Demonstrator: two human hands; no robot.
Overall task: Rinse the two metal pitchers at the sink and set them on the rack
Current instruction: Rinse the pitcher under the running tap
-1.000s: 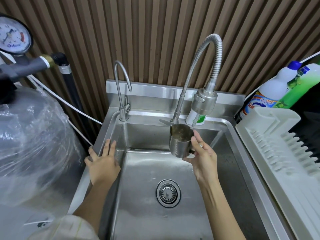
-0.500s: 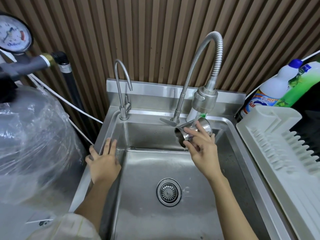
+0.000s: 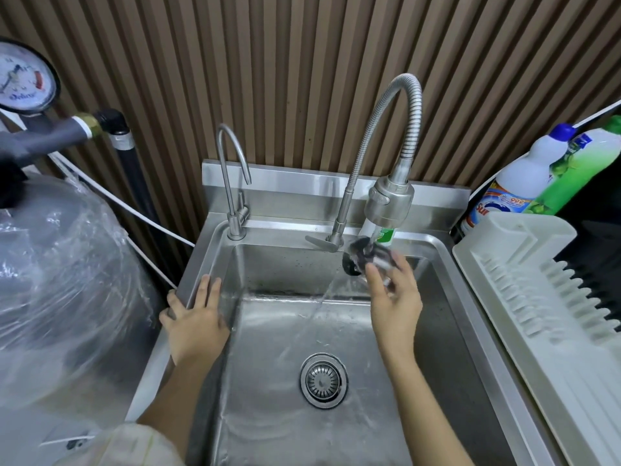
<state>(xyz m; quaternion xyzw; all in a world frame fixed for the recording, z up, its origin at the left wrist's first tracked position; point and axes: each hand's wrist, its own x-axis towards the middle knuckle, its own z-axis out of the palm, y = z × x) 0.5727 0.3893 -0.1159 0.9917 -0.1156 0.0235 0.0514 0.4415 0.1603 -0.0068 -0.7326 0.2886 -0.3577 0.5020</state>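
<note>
The right hand (image 3: pixel 395 297) grips a metal pitcher (image 3: pixel 364 260) at the back of the sink (image 3: pixel 447 297), directly under the spray head (image 3: pixel 388 205) of the flexible faucet (image 3: pixel 408 105). The pitcher is tipped on its side and blurred, its mouth toward the left; the right fingers (image 3: pixel 376 280) curl round it. Water (image 3: pixel 324 294) pours from it down into the basin, ahead of the drain (image 3: pixel 323 380). The left hand (image 3: pixel 195 321) rests flat on the sink's left rim, fingers straight, holding nothing. A white rack (image 3: pixel 537 297) sits just right of the sink, with two bottles (image 3: pixel 524 183) behind it. A slim tap (image 3: pixel 232 183) stands at the sink's back left corner.
</note>
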